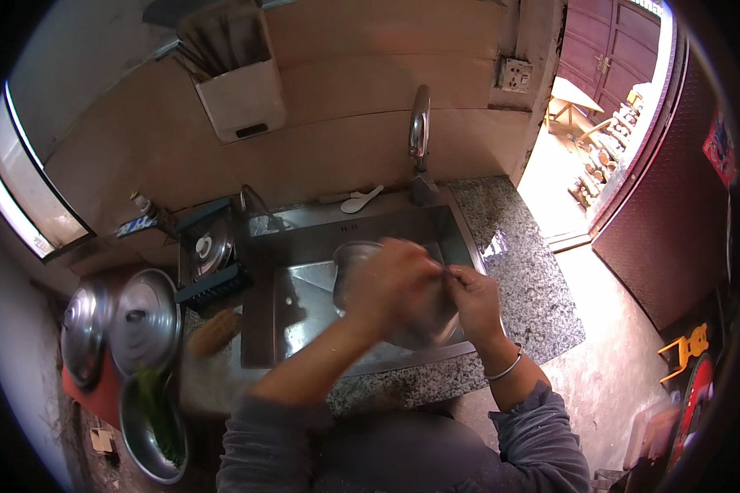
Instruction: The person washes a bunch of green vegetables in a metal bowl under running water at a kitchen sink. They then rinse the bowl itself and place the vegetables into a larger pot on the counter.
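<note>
Both hands are over a steel sink (262,345), above a rounded metal vessel (345,259) that they partly cover. My left hand (394,283) is motion-blurred, and its fingers come close to those of the right. My right hand (476,299) has its thumb and fingers pinched on a small dark item (446,275), too small to identify. A metal bangle (504,368) circles the right wrist. What the vessel contains is hidden behind the hands and blur.
Behind the sink stand a chrome faucet (419,132) and a white spoon (361,200). A dish rack (213,283), metal lids (145,320) and a metal bowl (154,456) with green vegetables are at left. Granite counter (524,289) borders the sink at right, beside an open doorway (567,179).
</note>
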`<action>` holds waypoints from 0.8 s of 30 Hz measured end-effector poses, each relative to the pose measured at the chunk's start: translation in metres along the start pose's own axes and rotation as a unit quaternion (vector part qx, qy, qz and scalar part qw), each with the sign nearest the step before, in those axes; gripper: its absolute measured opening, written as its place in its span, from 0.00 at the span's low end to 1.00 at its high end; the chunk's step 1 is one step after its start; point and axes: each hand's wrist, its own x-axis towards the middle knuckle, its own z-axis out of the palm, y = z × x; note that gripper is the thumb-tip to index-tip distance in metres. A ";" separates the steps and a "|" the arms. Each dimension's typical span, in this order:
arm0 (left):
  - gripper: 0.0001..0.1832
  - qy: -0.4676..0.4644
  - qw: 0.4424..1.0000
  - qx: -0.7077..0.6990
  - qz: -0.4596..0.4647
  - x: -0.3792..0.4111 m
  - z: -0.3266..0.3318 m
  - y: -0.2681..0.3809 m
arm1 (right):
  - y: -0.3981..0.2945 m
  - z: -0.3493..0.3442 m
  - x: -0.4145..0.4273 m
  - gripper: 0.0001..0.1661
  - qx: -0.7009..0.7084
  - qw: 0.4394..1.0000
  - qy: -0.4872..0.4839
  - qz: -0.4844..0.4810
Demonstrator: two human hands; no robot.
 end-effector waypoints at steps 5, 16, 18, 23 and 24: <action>0.11 0.057 0.985 -0.012 -0.164 -0.004 -0.011 -0.048 | 0.010 -0.008 -0.004 0.06 0.075 0.995 0.050 0.042; 0.12 0.018 0.999 -0.025 -0.025 -0.005 0.008 -0.016 | 0.012 -0.010 -0.004 0.07 0.151 0.985 0.038 0.069; 0.11 0.048 0.958 -0.142 -0.245 -0.010 -0.016 -0.051 | -0.007 -0.012 -0.006 0.06 0.210 0.970 0.047 0.111; 0.16 0.124 0.806 -0.323 -0.480 -0.033 -0.023 -0.082 | 0.006 -0.013 -0.003 0.03 0.320 0.939 0.089 0.091; 0.17 0.138 0.789 -0.332 -0.498 -0.039 -0.016 -0.083 | 0.013 -0.016 -0.003 0.02 0.336 0.931 0.103 0.104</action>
